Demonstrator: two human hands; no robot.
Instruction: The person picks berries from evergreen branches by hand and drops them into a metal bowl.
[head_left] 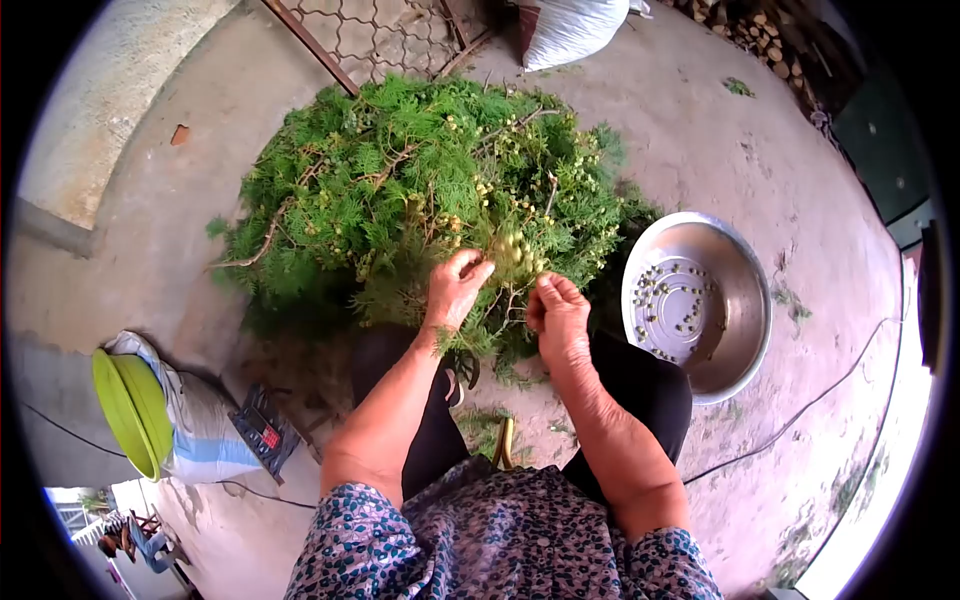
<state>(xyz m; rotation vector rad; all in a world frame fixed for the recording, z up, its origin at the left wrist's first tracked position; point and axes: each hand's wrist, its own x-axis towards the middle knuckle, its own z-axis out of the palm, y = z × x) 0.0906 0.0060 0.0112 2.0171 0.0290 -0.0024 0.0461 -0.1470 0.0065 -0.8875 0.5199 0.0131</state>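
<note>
A large heap of cut evergreen branches [400, 150], with flat feathery leaves and small yellow-green cones, lies on the floor in front of my knees. At its near edge, my left hand [456, 292] is closed with its fingertips on a leafy sprig. A slightly blurred cluster of cones [515, 252] shows between my two hands. My right hand [560, 315] is closed, thumb against fingers, just below and right of that cluster; whatever it pinches is too small to make out. To the right, a metal basin [742, 300] holds many small green cones [690, 285] scattered over its bottom.
A yellow-green plastic tub [130, 410] leans against a white sack [205, 430] at left. Another white sack [570, 30] and stacked firewood [760, 40] stand at the back. A metal grate [375, 35] lies behind the heap; a cable [790, 420] crosses the floor at right.
</note>
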